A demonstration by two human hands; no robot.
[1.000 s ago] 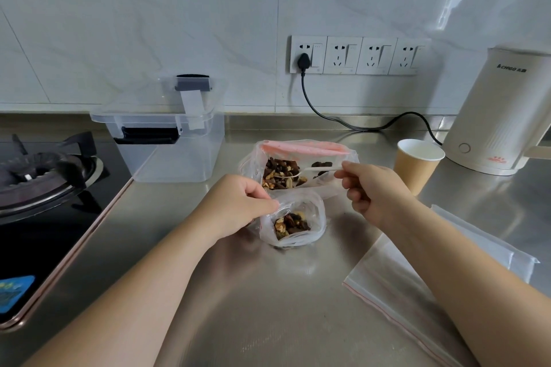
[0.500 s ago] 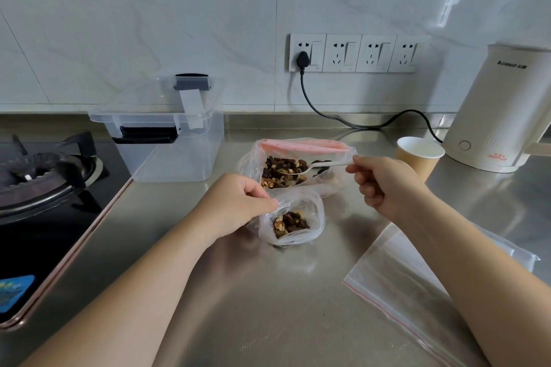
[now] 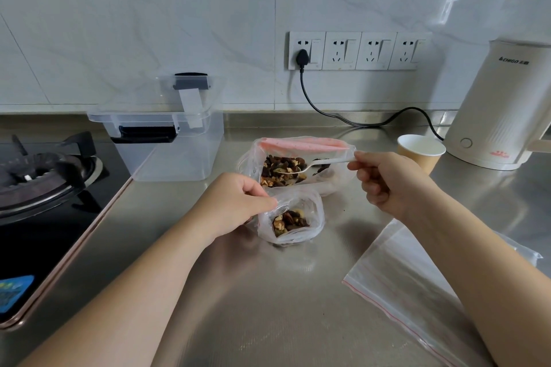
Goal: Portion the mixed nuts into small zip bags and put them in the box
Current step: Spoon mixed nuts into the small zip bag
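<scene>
Holding the small clear zip bag (image 3: 290, 219) wide at its mouth matters most here — my left hand (image 3: 238, 205) pinches its near rim, fingers curled, so the spoonful can drop straight in without scattering on the steel counter (image 3: 268, 307). It already has a little heap of nuts at the bottom. My right hand (image 3: 384, 179) is closed around the handle of the white plastic spoon (image 3: 313, 164), whose bowl sits loaded in the larger pink-sealed bag of mixed nuts (image 3: 298, 164) just behind. I should lift level, tip slowly. Farther back — the clear plastic box (image 3: 170, 155), lid up, waits unfilled.
</scene>
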